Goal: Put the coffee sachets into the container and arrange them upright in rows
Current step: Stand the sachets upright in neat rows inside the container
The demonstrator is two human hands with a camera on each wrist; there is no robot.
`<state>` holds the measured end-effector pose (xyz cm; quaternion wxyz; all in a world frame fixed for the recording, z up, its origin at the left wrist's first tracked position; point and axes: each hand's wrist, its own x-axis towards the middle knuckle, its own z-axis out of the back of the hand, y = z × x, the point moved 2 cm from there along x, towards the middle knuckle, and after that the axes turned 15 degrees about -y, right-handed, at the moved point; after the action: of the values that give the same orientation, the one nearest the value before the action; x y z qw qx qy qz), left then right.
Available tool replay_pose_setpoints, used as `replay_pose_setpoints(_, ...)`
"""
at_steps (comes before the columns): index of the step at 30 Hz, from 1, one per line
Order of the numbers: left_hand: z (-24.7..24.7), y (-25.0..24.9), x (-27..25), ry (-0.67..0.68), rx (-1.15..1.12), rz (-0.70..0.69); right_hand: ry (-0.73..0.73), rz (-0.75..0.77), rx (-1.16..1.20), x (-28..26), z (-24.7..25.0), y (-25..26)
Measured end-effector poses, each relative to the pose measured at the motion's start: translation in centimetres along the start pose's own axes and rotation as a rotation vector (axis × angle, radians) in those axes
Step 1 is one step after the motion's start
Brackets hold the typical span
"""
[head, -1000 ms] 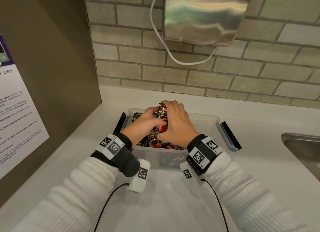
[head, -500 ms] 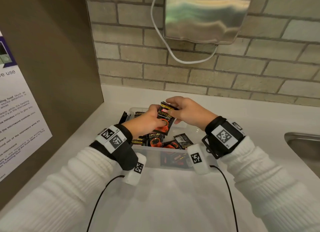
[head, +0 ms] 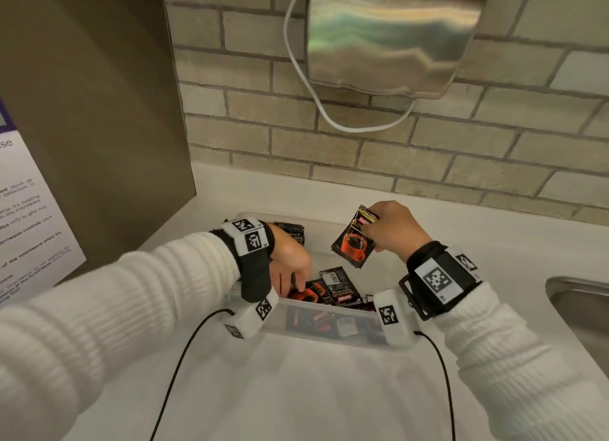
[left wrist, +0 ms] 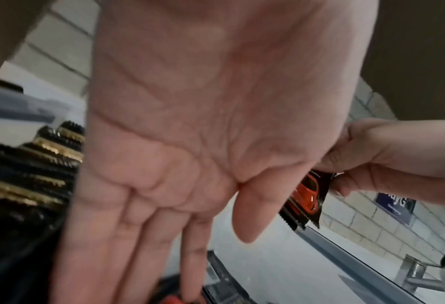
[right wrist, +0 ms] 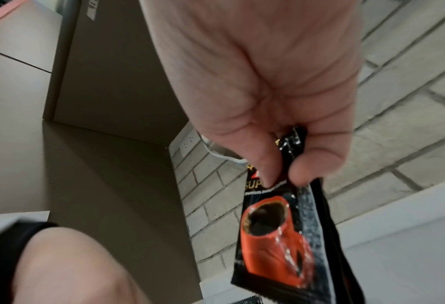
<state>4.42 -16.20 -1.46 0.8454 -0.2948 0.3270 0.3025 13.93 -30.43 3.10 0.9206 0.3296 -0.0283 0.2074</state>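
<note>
1. Right hand [head: 393, 229], right of centre in the head view: grip pinched on the top edge of a small stack of coffee sachets [head: 354, 239], hanging above the container [head: 329, 322].
2. Left hand [head: 290, 262], left of centre: fingers straight and apart, reaching down onto loose sachets [head: 336, 284] lying flat in the bin on the desk [head: 296, 391].
3. Upright row [left wrist: 42, 156] standing at the container's far left end.
4. Judged partway: held stack and flat ones not yet stood in rows.
</note>
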Motion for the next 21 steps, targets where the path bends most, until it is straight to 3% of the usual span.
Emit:
replay_pose_setpoints(5, -1.8, -1.4, -0.4, 0.125, 0.096, -0.006, 0.098, -0.125, 0.006, 0.0, -1.4, -1.7)
replay_pose_setpoints(7, -2.4, -1.6, -0.2, 0.103, 0.074, -0.032, 0.103, -0.136, 0.027, -0.2, -1.7, -1.8)
replay_pose_setpoints(11, -2.2, -1.0, 1.0, -0.033, -0.053, -0.216, 0.093, -0.129, 0.046, -0.5, -1.8, -1.8)
replay_pose_setpoints(14, -1.7, 0.0, 1.4, -0.077, -0.092, -0.253, 0.152, -0.109, -0.029, -0.4, -2.1, -1.1)
replay_pose_setpoints(17, 0.1, 1.0, 0.1, -0.263, -0.203, -0.351, 0.169, -0.020, -0.056, -0.7, -2.6, 0.4)
replay_pose_setpoints(21, 3.5, 4.2, -2.0, -0.679, -0.327, -0.490, 0.268, 0.204, -0.217, -2.2, -4.8, 3.4)
